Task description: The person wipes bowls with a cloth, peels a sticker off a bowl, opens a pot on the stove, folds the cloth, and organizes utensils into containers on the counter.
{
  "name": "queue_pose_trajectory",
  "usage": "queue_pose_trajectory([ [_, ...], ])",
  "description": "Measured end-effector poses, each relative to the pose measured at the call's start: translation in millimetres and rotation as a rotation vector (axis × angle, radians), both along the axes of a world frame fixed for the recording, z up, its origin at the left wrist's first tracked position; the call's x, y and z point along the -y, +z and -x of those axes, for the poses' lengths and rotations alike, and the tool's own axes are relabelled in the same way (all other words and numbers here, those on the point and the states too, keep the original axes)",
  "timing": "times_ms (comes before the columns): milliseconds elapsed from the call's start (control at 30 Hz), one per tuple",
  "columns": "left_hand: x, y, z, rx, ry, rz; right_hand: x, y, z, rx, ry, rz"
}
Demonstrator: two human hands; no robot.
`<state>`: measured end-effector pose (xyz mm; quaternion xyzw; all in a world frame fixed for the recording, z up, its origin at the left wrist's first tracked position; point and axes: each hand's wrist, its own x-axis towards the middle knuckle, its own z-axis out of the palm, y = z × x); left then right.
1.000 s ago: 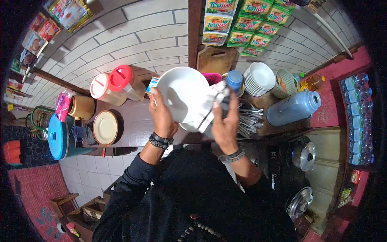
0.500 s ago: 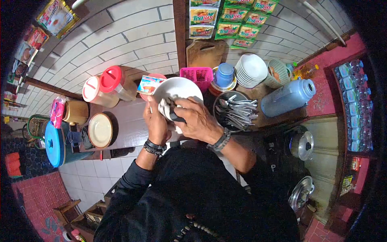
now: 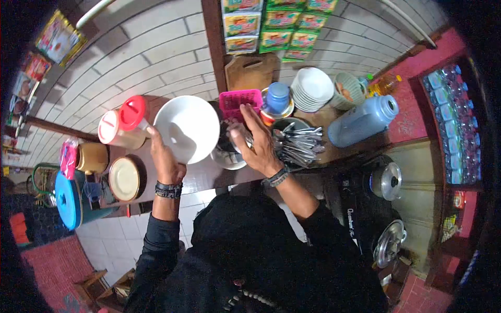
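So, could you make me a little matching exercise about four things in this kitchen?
1. Big white bowl
2. Cutting board
3. Small basket
4. Spoons and forks

A. Bright pink
B. Lying together in a heap
C. In the person's left hand
D. Upright by the brick-patterned wall

Right pairs: 1-C, 2-D, 3-A, 4-B
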<state>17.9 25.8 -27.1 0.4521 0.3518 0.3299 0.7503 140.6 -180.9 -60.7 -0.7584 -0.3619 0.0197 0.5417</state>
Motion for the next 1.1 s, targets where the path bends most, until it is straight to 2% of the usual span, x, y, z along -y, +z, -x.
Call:
queue_pose_trajectory([
  [67, 17, -4, -17, -0.002, -0.161, 0.045, 7, 17, 3, -0.187, -0.055, -0.190],
  [133, 41, -23, -45, 0.052, -0.216, -0.014, 11, 16, -3, -0.214, -0.086, -0.365],
  [200, 75, -7, -68, 0.011, -0.345, 0.026, 21, 12, -9, -0.291, -0.202, -0.413],
  [267, 101, -11, -97, 0.049, -0.454, 0.087, 31, 14, -21, -0.250, -0.400, -0.459],
  [333, 127, 6, -124, 0.023, -0.502, 0.054, 48, 9, -45, -0.387, -0.547, -0.561],
  [400, 143, 10, -149, 0.024, -0.646, -0.009, 69, 9, -68, -0.438, -0.649, -0.575],
  [467, 162, -2, -180, 0.053, -0.667, -0.020, 86, -3, -95, -0.405, -0.711, -0.622],
  [533, 172, -20, -214, -0.025, -0.708, -0.241, 100, -6, -121, -0.340, -0.874, -0.560],
  [600, 190, -24, -237, -0.093, -0.672, -0.312, 109, -2, -139, -0.379, -0.881, -0.651],
  [667, 201, -23, -262, -0.148, -0.684, -0.444, 119, -3, -161, -0.297, -0.939, -0.545],
  [700, 205, -17, -270, -0.157, -0.713, -0.401, 125, -22, -181, -0.211, -0.956, -0.532],
  [767, 206, -51, -301, -0.074, -0.701, -0.354, 130, -30, -204, -0.185, -0.974, -0.488],
  [800, 207, -55, -310, 0.003, -0.688, -0.298, 133, -34, -214, -0.163, -0.993, -0.434],
  [867, 209, -64, -322, -0.007, -0.666, -0.315, 134, -43, -230, -0.136, -0.995, -0.408],
  [933, 209, -50, -322, -0.039, -0.738, -0.206, 134, -51, -243, -0.111, -0.998, -0.378],
  [967, 203, -84, -340, -0.043, -0.696, -0.376, 133, -56, -247, -0.124, -1.013, -0.371],
  [1000, 201, -82, -342, -0.045, -0.697, -0.378, 131, -60, -250, -0.137, -1.027, -0.364],
  [1067, 199, -78, -341, -0.188, -0.718, -0.629, 128, -67, -254, -0.115, -1.047, -0.352],
  [1100, 190, -128, -361, -0.090, -0.658, -0.735, 127, -64, -253, -0.146, -1.053, -0.328],
])
